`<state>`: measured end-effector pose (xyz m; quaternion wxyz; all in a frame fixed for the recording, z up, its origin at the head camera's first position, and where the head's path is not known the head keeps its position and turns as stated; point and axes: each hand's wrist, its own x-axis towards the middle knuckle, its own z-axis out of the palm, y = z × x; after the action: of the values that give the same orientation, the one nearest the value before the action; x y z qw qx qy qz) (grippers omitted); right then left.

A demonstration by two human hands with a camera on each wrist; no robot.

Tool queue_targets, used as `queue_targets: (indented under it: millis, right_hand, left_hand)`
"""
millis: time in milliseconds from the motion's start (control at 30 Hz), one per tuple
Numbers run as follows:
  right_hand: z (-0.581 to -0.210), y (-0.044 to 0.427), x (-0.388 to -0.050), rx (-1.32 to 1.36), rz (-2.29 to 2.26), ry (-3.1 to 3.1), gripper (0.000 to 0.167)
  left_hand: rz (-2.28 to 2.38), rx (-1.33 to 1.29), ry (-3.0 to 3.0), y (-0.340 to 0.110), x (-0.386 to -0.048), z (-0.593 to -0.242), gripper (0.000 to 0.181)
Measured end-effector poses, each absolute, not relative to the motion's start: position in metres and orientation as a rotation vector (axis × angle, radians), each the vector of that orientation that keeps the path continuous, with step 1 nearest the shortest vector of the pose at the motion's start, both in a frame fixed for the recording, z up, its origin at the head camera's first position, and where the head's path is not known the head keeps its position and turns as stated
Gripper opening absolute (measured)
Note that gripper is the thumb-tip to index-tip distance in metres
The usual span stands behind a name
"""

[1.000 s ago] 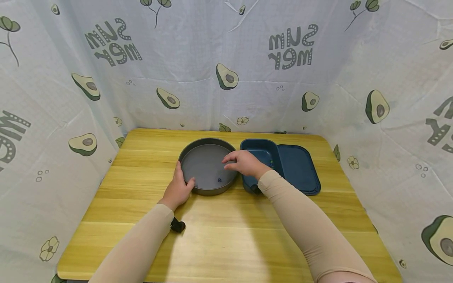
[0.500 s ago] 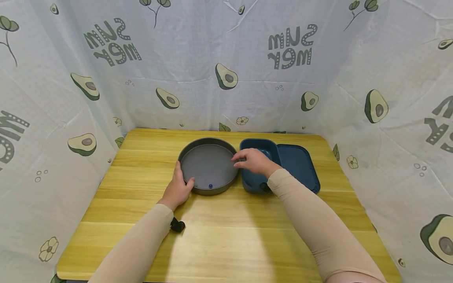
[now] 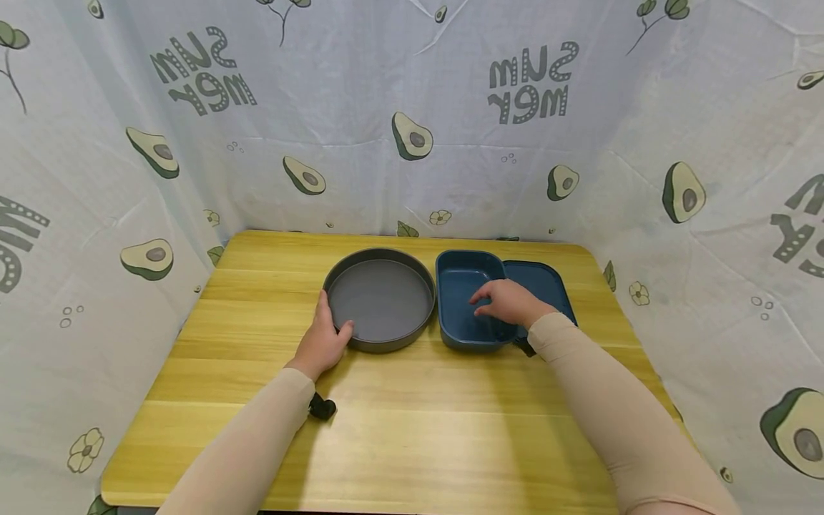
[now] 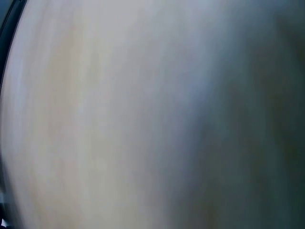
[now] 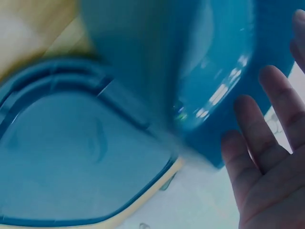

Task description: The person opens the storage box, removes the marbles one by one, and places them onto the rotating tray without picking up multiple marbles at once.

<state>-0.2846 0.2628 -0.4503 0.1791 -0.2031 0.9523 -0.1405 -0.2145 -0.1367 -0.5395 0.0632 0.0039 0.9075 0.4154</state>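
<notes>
In the head view a round grey cake pan (image 3: 383,300) stands on the table. My left hand (image 3: 322,342) holds its near-left side, with the thumb over the rim and the fingers along the outer wall. Just right of the pan is a deep blue rectangular box (image 3: 473,332) without its lid. My right hand (image 3: 511,302) hovers over the box's right side, fingers loosely bent and nothing seen between them. In the right wrist view, fingers (image 5: 255,129) spread beside the box, where small shiny specks (image 5: 180,112) show inside. The left wrist view is only a blur.
A flat blue lid (image 3: 543,282) lies to the right of the box, partly under my right forearm. The wooden table (image 3: 399,443) has a printed curtain (image 3: 360,107) behind it and on both sides.
My right hand has moved right, from above the pan to above the box. A small dark blue bead rolled left along the pan's near side and is now out of sight. My left hand stays put.
</notes>
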Motion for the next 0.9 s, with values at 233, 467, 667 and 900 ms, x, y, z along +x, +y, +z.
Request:
queue_targets:
  millis: [233, 467, 667, 900]
  right_hand:
    - [-0.452, 0.275, -0.279, -0.640, -0.274, 2.620, 0.027]
    - [-0.454, 0.270, -0.275, -0.715, -0.105, 2.602, 0.021]
    - [-0.459, 0.273, -0.273, -0.767, 0.035, 2.637, 0.016]
    - [-0.463, 0.275, -0.272, -0.821, 0.133, 2.626, 0.020]
  left_hand:
    - [1.257, 0.008, 2.743, -0.137, -0.214, -0.539, 0.098]
    - [1.247, 0.008, 2.768, -0.135, -0.215, -0.541, 0.096]
    - [1.249, 0.006, 2.764, -0.135, -0.215, -0.541, 0.096]
    - [1.246, 0.005, 2.751, -0.135, -0.215, -0.540, 0.097]
